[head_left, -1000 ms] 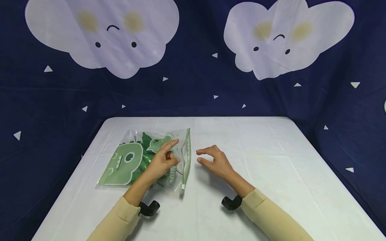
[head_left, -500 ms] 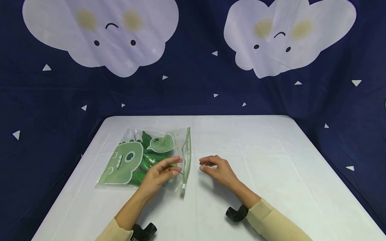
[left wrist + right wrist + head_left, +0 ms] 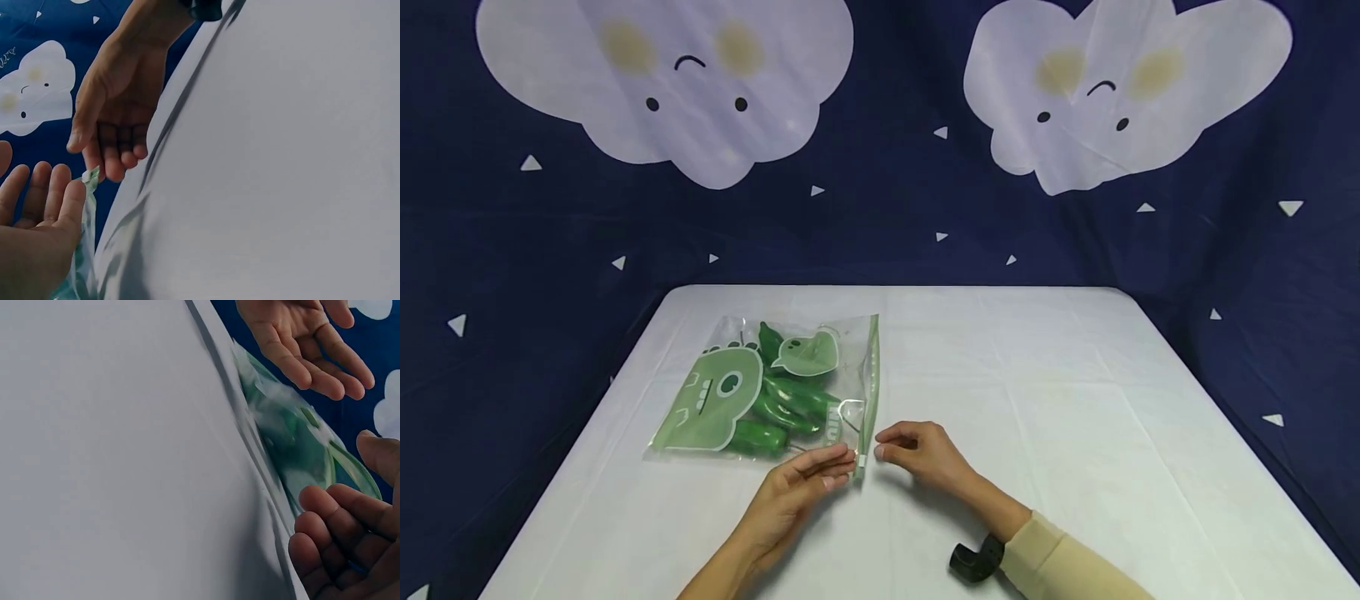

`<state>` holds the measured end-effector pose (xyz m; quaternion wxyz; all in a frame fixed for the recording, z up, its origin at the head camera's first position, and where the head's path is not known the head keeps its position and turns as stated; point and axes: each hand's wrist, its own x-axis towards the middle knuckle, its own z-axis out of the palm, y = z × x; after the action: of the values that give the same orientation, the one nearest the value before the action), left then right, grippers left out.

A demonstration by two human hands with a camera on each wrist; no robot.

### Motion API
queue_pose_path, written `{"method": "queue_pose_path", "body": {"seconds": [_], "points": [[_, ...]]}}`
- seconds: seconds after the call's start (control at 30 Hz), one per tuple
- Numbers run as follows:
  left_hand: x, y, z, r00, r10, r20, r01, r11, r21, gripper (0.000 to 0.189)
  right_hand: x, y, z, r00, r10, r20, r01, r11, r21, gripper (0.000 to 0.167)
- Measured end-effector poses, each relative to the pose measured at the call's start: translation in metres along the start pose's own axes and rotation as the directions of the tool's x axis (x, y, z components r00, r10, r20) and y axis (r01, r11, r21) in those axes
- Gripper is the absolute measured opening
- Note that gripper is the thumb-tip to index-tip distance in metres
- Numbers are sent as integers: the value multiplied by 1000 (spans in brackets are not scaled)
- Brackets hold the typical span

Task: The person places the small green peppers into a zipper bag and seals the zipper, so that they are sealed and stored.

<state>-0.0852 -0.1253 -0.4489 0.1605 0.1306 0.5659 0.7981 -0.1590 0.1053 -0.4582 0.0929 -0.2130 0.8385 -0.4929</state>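
Observation:
A clear zip bag (image 3: pixel 707 417) with green cartoon dinosaur prints lies on the white table, left of centre in the head view. Inside are several glossy green peppers (image 3: pixel 793 398). Its green zip strip (image 3: pixel 872 375) runs along the right edge, with a small white slider (image 3: pixel 862 461) near the end closest to me. My left hand (image 3: pixel 782 508) is beside that corner, fingers relaxed and slightly bent. To the right of the slider hovers my right hand (image 3: pixel 928 458), thumb and fingertips bent towards it with a gap between them. Neither hand visibly grips anything.
The white table (image 3: pixel 1060 400) stretches right of the bag to rounded far corners. Behind it hangs a dark blue cloth (image 3: pixel 880 217) printed with clouds and small white triangles. A black wrist camera (image 3: pixel 976 560) sits by the right sleeve.
Both hands have come nearer to me, down to the bag's slider corner. The left hand's fingers have loosened from a thumb-and-finger ring. The bag has stayed in place.

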Motion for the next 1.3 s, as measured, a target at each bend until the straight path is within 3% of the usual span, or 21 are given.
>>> {"method": "queue_pose_path", "body": {"seconds": [0.17,0.33,0.57,1.0,1.3], "points": [[-9,-6,3,999,-52,4,52,997,-53,49,-1,-2,9,999,20,34,-21,1000,19,21],[-12,-11,6,989,-142,-47,139,989,-58,51,-1,-4,15,998,37,56,-40,998,57,22],[-11,-18,12,975,-212,-62,208,975,-75,52,1,-4,22,999,38,16,-38,999,4,22],[-5,-22,18,971,-232,-59,222,966,-134,54,7,-16,24,997,37,-75,-34,998,50,16],[6,-14,26,959,-258,-119,234,954,-186,53,11,-28,19,996,-14,-86,25,992,121,15]]}}
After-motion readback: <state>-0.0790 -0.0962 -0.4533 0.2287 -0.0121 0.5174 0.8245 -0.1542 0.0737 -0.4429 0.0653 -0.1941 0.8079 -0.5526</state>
